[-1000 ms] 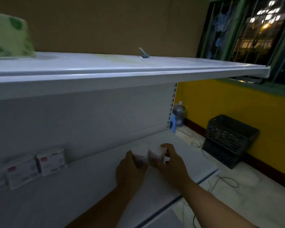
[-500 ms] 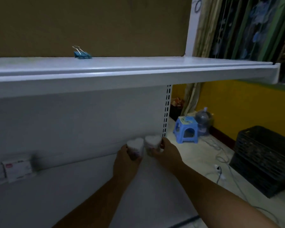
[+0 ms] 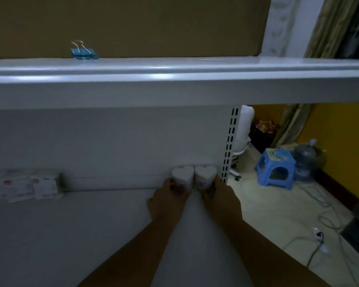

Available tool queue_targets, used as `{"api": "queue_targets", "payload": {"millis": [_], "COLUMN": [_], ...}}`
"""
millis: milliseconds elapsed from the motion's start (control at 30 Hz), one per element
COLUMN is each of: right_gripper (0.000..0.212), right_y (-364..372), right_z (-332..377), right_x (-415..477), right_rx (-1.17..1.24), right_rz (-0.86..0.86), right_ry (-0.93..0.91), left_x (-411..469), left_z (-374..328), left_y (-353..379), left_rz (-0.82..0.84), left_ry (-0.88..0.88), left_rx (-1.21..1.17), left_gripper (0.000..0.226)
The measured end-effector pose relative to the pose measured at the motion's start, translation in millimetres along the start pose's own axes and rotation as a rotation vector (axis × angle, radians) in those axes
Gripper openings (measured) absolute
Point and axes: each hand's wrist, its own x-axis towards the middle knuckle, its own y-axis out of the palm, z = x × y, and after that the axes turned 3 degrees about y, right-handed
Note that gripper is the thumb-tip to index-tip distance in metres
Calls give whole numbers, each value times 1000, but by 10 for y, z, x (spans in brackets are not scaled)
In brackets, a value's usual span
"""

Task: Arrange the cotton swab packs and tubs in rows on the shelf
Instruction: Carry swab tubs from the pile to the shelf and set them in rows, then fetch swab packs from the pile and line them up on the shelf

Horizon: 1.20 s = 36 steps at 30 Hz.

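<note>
White shelf (image 3: 91, 224) first: packs (image 3: 23, 185) lined up at back left. Two heart tubs touch at back right, your left hand (image 3: 168, 201) curled round left tub (image 3: 182, 177), right hand (image 3: 220, 199) round right tub (image 3: 205, 176). Tub row barely started, I'd judge; release not yet done.

Blue binder clip (image 3: 84, 53) on the upper ledge — blue stool (image 3: 275, 168) beside a water jug (image 3: 304, 161) on the floor

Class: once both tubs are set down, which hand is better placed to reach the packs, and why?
Left, probably. The left hand holds the left tub, on the side nearer the packs; the right hand holds the right tub by the upright and would have to cross over.
</note>
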Motion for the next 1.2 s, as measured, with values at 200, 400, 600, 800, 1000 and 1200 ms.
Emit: {"api": "queue_targets", "payload": {"millis": [200, 400, 600, 800, 1000, 1200], "right_gripper": [62, 57, 27, 59, 68, 69], "right_y": [-15, -156, -222, 476, 1340, 2148], "right_z": [-13, 85, 390, 2138, 4069, 5150], "right_x": [1, -126, -646, -1088, -1588, -2254], "right_rx": [-29, 130, -222, -569, -516, -375], "right_rz": [43, 76, -69, 511, 612, 738], "right_ry": [42, 10, -168, -667, -817, -897], "left_x": [-23, -108, -234, -416, -789, -1581], "left_z": [9, 192, 1081, 2077, 3336, 4605], "left_y": [-6, -215, -1101, -2939, -4784, -5589], "left_rz": [-7, 90, 215, 339, 166, 191], "left_ry": [-23, 27, 325, 295, -73, -198], "left_rx": [-48, -301, 219, 510, 631, 712], "left_gripper": [66, 75, 55, 75, 74, 72]}}
